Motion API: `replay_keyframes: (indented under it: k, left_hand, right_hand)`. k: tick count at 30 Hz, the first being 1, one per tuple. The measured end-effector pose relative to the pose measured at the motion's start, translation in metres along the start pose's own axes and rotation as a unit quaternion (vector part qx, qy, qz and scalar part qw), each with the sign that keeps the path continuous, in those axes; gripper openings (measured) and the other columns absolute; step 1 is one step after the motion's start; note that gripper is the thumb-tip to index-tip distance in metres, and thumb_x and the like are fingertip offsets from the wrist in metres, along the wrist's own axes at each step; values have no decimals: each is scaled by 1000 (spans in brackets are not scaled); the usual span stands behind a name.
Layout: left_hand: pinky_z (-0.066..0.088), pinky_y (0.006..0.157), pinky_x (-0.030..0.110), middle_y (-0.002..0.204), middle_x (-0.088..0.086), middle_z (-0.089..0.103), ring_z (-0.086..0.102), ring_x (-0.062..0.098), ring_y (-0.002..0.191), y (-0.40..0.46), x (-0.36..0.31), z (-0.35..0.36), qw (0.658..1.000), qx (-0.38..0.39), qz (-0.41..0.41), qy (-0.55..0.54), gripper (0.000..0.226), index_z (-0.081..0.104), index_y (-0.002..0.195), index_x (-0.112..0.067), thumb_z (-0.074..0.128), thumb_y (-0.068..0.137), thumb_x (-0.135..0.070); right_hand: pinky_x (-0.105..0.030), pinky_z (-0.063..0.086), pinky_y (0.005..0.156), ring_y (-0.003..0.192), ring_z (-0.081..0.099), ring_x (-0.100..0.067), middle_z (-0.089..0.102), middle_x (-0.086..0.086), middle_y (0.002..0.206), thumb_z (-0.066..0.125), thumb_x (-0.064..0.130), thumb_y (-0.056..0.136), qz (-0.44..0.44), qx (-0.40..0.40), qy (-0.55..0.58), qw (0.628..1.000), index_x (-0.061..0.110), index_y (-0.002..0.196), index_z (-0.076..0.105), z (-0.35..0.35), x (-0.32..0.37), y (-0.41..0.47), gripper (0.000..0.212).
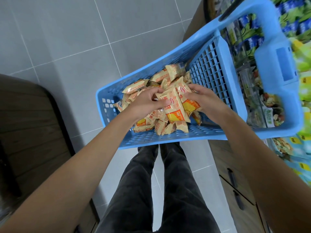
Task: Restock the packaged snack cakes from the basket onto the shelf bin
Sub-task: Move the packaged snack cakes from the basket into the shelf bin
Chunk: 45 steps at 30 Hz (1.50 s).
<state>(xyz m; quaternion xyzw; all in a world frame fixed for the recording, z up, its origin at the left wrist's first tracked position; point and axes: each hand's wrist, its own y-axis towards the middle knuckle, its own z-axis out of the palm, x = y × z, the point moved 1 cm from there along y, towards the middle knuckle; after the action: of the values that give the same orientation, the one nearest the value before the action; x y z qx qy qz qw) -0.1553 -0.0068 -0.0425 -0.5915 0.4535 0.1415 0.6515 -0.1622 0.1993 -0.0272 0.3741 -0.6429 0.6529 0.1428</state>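
A blue plastic basket (170, 138) rests tilted in front of me, with several cream and orange snack cake packets (175, 71) piled inside. My left hand (148, 101) and my right hand (204, 100) are both inside the basket. Between them they grip a bunch of snack cake packets (175, 108), my left thumb and fingers curled round its left side, my right fingers curled round its right side. The shelf bins (262, 105) lie to the right, past the basket's raised handle (276, 52), and look blurred.
Green, blue and yellow packaged goods (301, 68) fill the shelf at right. Wooden drawers with dark handles (235, 194) sit below that shelf. A dark wooden unit (30, 125) stands at left. Grey floor tiles (70, 39) and my dark-trousered legs (151, 190) lie beneath.
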Motion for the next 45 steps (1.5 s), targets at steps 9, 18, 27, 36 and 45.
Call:
replay_keyframes:
  k: [9, 18, 27, 36, 45]
  left_hand:
    - [51, 93, 37, 111, 18, 57, 60, 26, 101, -1, 12, 19, 979, -11, -54, -196, 25, 51, 104, -7, 66, 85, -12]
    - [46, 86, 33, 113, 6, 61, 58, 14, 93, 3, 5, 52, 972, 42, -79, -218, 34, 49, 117, -24, 65, 87, -28]
    - [55, 80, 29, 104, 7, 65, 62, 16, 90, 13, -1, 63, 933, 35, -106, -342, 34, 55, 121, -19, 62, 89, -12]
    - [54, 80, 27, 100, 4, 63, 62, 12, 83, 19, -5, 94, 890, -28, -142, -431, 30, 52, 120, -17, 58, 91, -15]
    - [42, 85, 27, 118, -1, 57, 55, 14, 104, 69, -11, 66, 977, -202, -66, -4, 24, 55, 112, -16, 49, 95, -32]
  right_hand:
    - [-35, 53, 87, 99, 65, -14, 69, 7, 104, 52, 25, 96, -7, -26, 34, 999, 41, 95, 62, 15, -15, -10, 19]
    - [-24, 51, 81, 92, 67, -1, 68, 15, 106, 73, 38, 79, -9, 15, -5, 1000, 38, 118, 55, 16, -36, -21, 43]
    - [-32, 54, 84, 100, 66, -12, 65, 4, 114, 76, 41, 75, 22, -25, 63, 997, 27, 126, 54, -5, -42, -20, 57]
    - [-31, 57, 80, 99, 68, -14, 71, 3, 104, 70, 19, 83, 7, -87, 278, 957, 29, 107, 57, 8, -52, -30, 29]
    - [-21, 57, 66, 90, 67, -6, 68, 10, 94, 72, 18, 83, 9, -221, 202, 954, 32, 95, 57, -14, -56, -30, 23]
